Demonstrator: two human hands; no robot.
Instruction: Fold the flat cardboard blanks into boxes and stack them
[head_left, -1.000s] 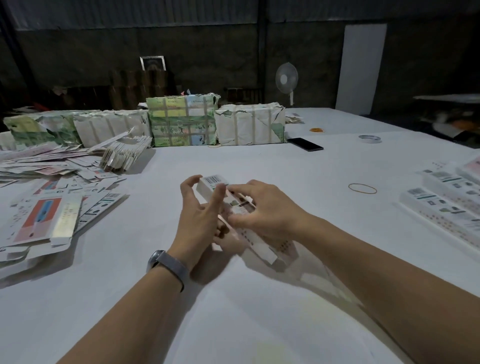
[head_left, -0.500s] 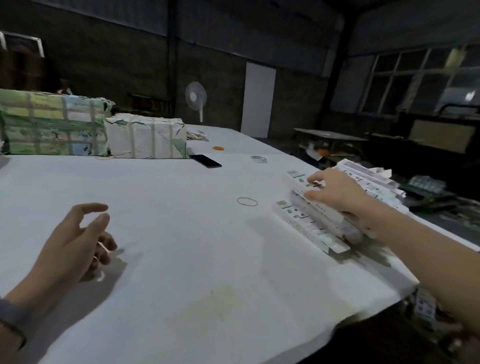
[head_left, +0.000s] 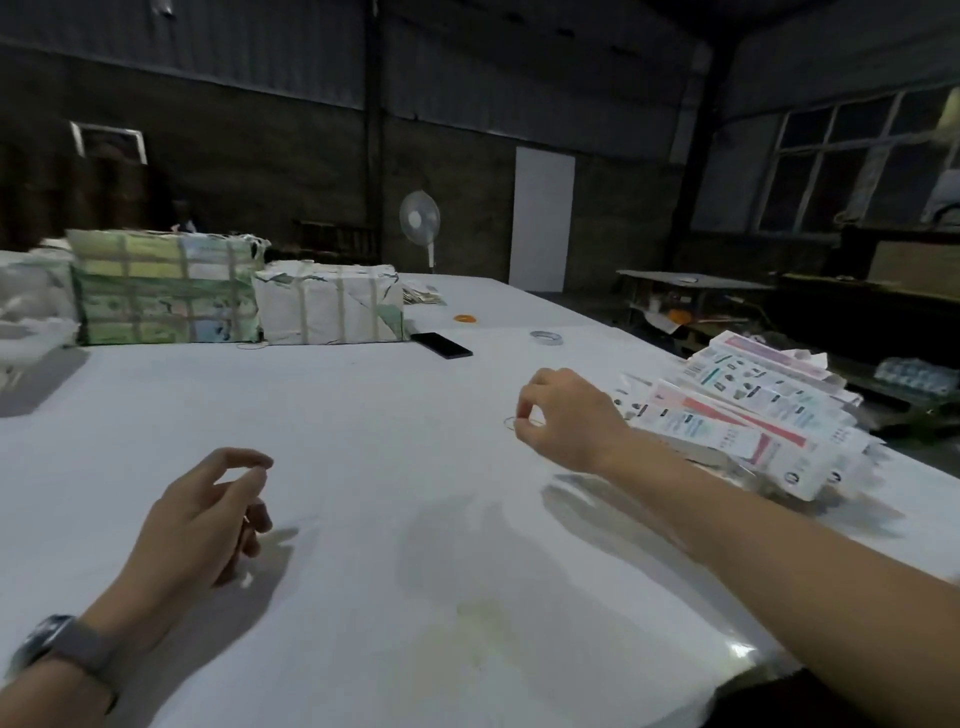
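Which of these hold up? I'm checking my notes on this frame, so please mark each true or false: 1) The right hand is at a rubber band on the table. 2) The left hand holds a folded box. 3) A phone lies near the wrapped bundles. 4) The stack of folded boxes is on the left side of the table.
1) True: the right hand has its fingertips at the rubber band.
2) False: the left hand holds no box; its fingers are loosely curled.
3) True: the phone lies by the white wrapped bundle.
4) False: the stack of folded boxes sits on the right, beyond the right hand.
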